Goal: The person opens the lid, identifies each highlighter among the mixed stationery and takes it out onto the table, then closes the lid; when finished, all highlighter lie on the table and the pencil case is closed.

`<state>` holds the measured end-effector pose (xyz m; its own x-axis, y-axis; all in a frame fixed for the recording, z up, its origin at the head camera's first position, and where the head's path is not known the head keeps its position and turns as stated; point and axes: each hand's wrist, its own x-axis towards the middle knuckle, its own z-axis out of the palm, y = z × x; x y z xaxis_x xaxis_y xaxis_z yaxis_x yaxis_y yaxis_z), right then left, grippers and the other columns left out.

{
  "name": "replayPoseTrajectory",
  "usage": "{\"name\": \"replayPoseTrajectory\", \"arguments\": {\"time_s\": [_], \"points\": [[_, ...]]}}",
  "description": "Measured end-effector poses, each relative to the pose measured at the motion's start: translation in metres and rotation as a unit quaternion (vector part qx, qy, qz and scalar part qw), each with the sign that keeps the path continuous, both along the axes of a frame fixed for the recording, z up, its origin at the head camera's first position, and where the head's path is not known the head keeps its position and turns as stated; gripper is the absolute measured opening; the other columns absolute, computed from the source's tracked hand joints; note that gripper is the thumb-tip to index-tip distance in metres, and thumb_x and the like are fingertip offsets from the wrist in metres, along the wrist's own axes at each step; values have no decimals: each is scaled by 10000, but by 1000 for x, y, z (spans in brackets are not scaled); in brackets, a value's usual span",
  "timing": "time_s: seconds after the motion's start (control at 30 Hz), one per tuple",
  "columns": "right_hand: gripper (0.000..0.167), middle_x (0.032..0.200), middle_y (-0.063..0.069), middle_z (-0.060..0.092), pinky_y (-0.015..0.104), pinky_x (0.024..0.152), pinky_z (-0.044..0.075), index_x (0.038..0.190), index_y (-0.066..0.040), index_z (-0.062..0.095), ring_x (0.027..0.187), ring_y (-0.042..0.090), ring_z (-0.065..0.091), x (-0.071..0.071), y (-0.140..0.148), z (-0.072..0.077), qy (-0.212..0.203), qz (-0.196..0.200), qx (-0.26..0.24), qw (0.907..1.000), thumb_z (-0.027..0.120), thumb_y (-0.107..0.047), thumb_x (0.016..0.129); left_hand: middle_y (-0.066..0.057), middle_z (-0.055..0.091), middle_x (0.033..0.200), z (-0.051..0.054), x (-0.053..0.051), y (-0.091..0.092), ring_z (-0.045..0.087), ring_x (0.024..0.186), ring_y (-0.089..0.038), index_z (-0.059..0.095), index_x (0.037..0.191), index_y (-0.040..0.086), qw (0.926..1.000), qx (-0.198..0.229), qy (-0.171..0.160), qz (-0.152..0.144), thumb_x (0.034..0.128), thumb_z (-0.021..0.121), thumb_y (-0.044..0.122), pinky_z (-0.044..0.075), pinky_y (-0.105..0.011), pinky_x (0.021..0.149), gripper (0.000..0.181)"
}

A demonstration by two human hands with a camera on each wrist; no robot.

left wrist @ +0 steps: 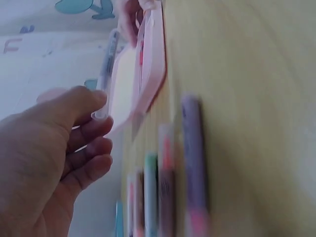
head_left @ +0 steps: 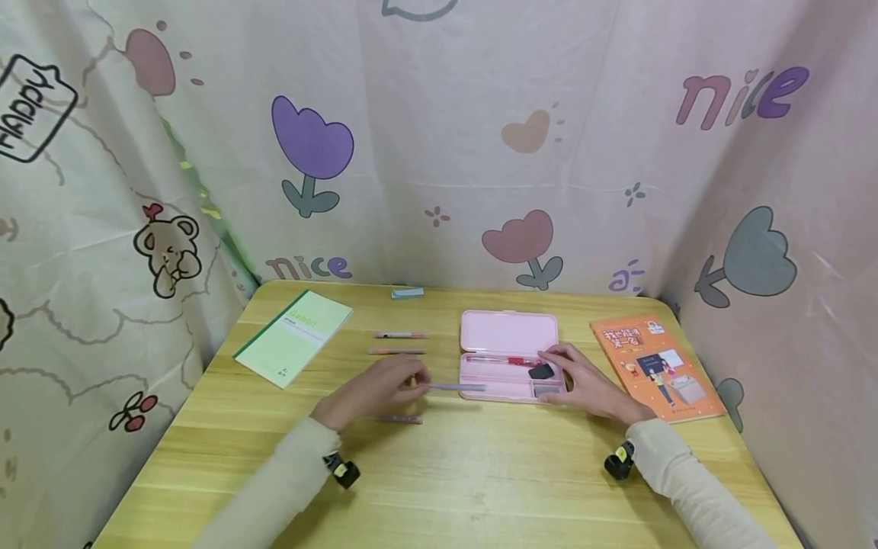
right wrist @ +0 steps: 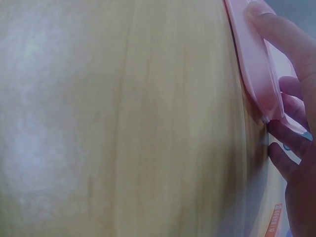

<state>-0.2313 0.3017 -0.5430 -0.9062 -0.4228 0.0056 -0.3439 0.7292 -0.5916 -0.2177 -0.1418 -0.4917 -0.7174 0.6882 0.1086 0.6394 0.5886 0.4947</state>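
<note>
My left hand (head_left: 384,387) pinches a slim pale pen (head_left: 456,387) between thumb and forefinger. The pen points right, its far end over the front compartment of an open pink pencil case (head_left: 509,332). In the left wrist view the pen (left wrist: 106,69) looks clear-barrelled, and the other fingers curl loosely below it. At the case's right end, my right hand (head_left: 590,385) holds the edge, thumb on the front side and fingers round the end. Inside the case lie a red-and-clear pen (head_left: 504,361), a small black object (head_left: 541,371) and a grey block (head_left: 546,391).
Several pens lie left of the case, among them a purple one (left wrist: 195,153) and a green-ended one (left wrist: 150,192). A green notebook (head_left: 295,339) lies far left, an orange book (head_left: 657,368) on the right, a small blue item (head_left: 408,293) at the back edge.
</note>
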Motion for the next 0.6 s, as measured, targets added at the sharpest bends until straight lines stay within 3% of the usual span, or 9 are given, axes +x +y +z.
{"name": "replayPoseTrajectory", "arguments": {"time_s": [0.27, 0.43, 0.6], "points": [[886, 1626, 139, 429, 724, 1222, 374, 1620, -142, 528, 1500, 426, 439, 0, 1, 2, 152, 48, 50, 9999, 869, -542, 907, 160, 688, 1019, -12, 40, -59, 600, 887, 16, 759, 1128, 247, 9978, 48, -539, 380, 1057, 744, 268, 574, -226, 778, 75], [893, 1628, 148, 432, 720, 1225, 369, 1619, -136, 527, 1508, 437, 437, 1, 2, 3, 163, 39, 58, 9998, 867, -551, 907, 162, 695, 1029, -20, 56, -74, 604, 893, 40, 762, 1128, 235, 9984, 114, -500, 257, 1044, 767, 244, 578, -214, 774, 84], [895, 1634, 149, 427, 719, 1228, 367, 1625, -142, 520, 1515, 436, 429, 1, 1, 2, 136, 76, 106, 9998, 859, -562, 911, 142, 698, 1028, -29, 63, -81, 615, 888, 30, 767, 1095, 228, 9986, 116, -473, 182, 1024, 792, 215, 581, -213, 761, 76]]}}
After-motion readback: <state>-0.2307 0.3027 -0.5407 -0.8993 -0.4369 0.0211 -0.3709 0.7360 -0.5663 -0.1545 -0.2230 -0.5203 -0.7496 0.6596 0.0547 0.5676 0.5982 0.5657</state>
